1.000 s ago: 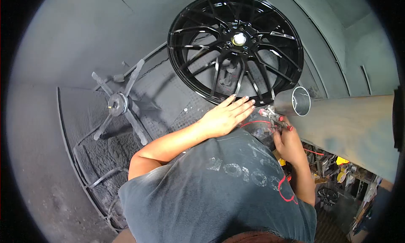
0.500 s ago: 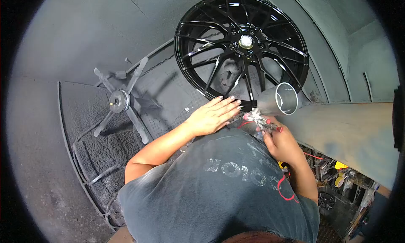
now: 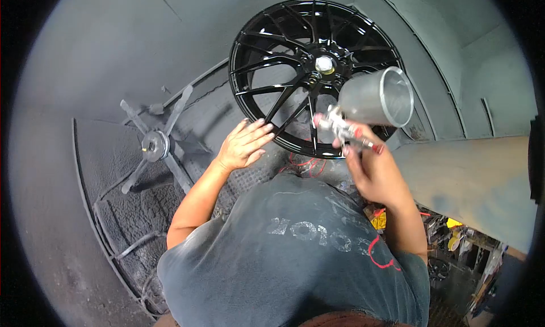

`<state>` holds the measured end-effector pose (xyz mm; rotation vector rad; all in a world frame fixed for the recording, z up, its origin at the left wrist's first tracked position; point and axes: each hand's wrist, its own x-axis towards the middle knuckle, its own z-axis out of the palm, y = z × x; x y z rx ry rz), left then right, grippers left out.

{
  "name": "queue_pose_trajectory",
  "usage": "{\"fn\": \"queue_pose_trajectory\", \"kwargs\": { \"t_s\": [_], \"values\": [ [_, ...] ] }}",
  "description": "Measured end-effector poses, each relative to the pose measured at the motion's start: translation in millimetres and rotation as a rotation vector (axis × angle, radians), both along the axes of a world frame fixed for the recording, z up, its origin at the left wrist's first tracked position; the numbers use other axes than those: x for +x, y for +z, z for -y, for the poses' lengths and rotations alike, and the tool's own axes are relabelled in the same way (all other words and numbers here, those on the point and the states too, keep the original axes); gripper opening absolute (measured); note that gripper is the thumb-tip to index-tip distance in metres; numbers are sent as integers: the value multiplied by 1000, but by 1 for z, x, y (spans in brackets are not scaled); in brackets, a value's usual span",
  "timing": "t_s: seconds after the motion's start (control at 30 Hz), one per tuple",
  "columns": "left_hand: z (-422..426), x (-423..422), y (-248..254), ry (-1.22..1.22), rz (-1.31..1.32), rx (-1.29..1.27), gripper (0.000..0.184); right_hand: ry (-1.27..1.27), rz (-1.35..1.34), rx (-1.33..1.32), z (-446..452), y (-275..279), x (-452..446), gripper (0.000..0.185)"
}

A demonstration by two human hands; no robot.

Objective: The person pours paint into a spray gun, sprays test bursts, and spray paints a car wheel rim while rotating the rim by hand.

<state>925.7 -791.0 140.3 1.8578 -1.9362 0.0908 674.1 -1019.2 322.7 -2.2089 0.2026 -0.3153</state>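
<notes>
A glossy black alloy wheel (image 3: pixel 250 105) with many thin spokes and a bright silver nut (image 3: pixel 324 65) at its hub fills the upper middle of the head view. My right hand (image 3: pixel 372 171) grips a paint spray gun (image 3: pixel 342 125) with red fittings, held over the lower right part of the wheel. The gun's silver cup (image 3: pixel 372 97) hides some of the spokes and rim. At the wheel's lower left rim is my left hand (image 3: pixel 247 145), empty, its fingers stretched out. Whether its fingertips touch the rim I cannot tell.
An X-shaped metal stand (image 3: pixel 156 145), coated in grey overspray, stands on the left. A red hose (image 3: pixel 309 165) lies below the wheel. Cluttered tools and yellow items (image 3: pixel 454 236) fill the lower right, beneath a pale panel (image 3: pixel 465 168). Grey walls surround the wheel.
My right hand has raised the spray gun up over the wheel. My left hand has shifted left along the lower rim. The wheel appears turned and slightly lower left in view.
</notes>
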Motion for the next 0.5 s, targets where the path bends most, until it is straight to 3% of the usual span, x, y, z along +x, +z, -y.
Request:
{"fn": "queue_pose_trajectory", "kwargs": {
  "t_s": [0.07, 0.13, 0.2, 0.23, 0.27, 0.33, 0.37, 0.43, 0.47, 0.5],
  "values": [
    [-2, 1, -15, 14, -18, -19, 50, -88, 103, -112, 12, 18, 7, 22],
    [-3, -2, -36, 417, -247, -271, 54, -251, 120, -161, 31, 22, 5, 20],
    [2, -7, -57, 730, -677, -425, 54, -469, 130, -154, 48, 28, 0, 18],
    [-4, -6, -79, 859, -756, -286, 57, -582, 143, -144, 57, 30, -2, 18],
    [-13, -3, -103, 865, -883, 11, 58, -672, 101, -192, 70, 28, -12, 18],
    [-20, -13, -119, 755, -1068, 691, 66, -808, 24, -287, 90, 19, -36, 19],
    [-31, -18, -173, 499, -876, 913, 71, -857, -8, -336, 98, 12, -50, 19],
    [-20, -69, -149, 262, -846, 1010, 67, -1020, -159, -161, 102, 1, -70, 20],
    [-22, -81, -161, 33, -998, 1037, 67, -1030, -165, -163, 102, -11, -83, 20],
    [-13, -94, -159, -33, -1040, 1072, 60, -1016, -171, -247, 100, -26, -99, 19]
  ]
}}
